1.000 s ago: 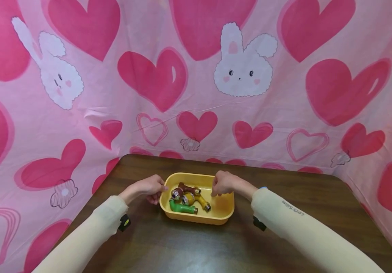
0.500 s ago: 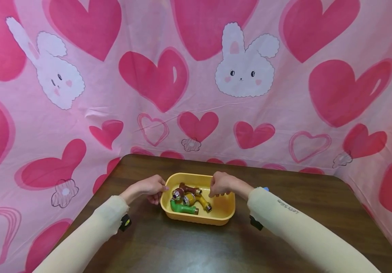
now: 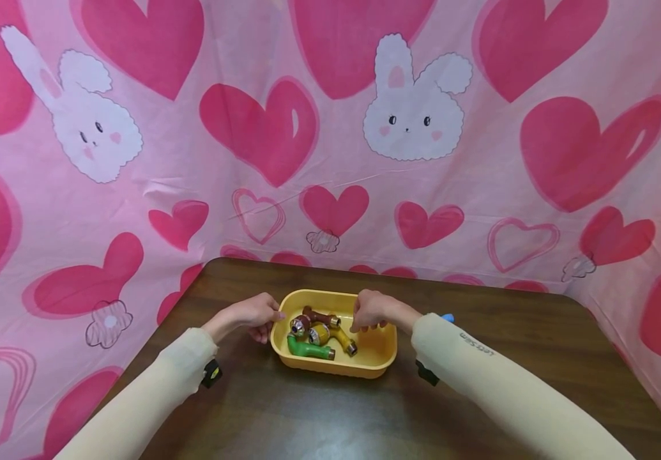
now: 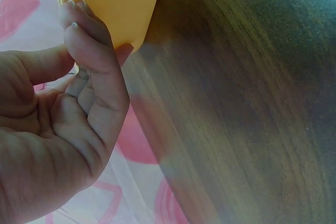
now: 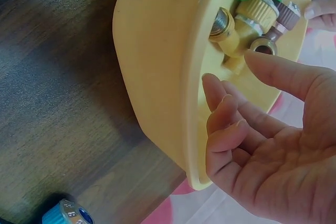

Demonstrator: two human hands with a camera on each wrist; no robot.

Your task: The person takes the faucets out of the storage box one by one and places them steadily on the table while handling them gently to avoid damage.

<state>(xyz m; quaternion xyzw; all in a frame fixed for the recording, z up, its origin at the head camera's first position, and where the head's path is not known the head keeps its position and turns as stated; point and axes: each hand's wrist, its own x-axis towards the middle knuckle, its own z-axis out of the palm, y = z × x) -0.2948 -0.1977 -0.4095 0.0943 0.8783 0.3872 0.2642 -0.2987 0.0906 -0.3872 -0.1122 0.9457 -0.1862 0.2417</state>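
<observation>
A yellow plastic basin (image 3: 338,370) stands on the table. Inside, toward its left, lie a brown bent pipe fitting (image 3: 321,317), a yellow one (image 3: 338,338) and a green one (image 3: 307,348), with metallic ends. My left hand (image 3: 252,315) pinches the basin's left rim, thumb inside and fingers outside. Over the basin's back right part hovers my right hand (image 3: 375,310). The right wrist view shows that hand (image 5: 273,150) with nothing in it, its fingers loosely bent and the thumb apart, pointing toward the yellow fitting (image 5: 236,35).
A blue piece (image 3: 448,317) lies on the wooden table (image 3: 319,421) to the right of the basin, partly behind my right sleeve; its end (image 5: 65,213) shows in the right wrist view. A pink heart-print cloth (image 3: 330,140) hangs around the table's back and sides.
My right hand has shifted slightly left over the basin, and its forearm has swung left, uncovering more of the blue piece. The left hand keeps its pinch on the rim.
</observation>
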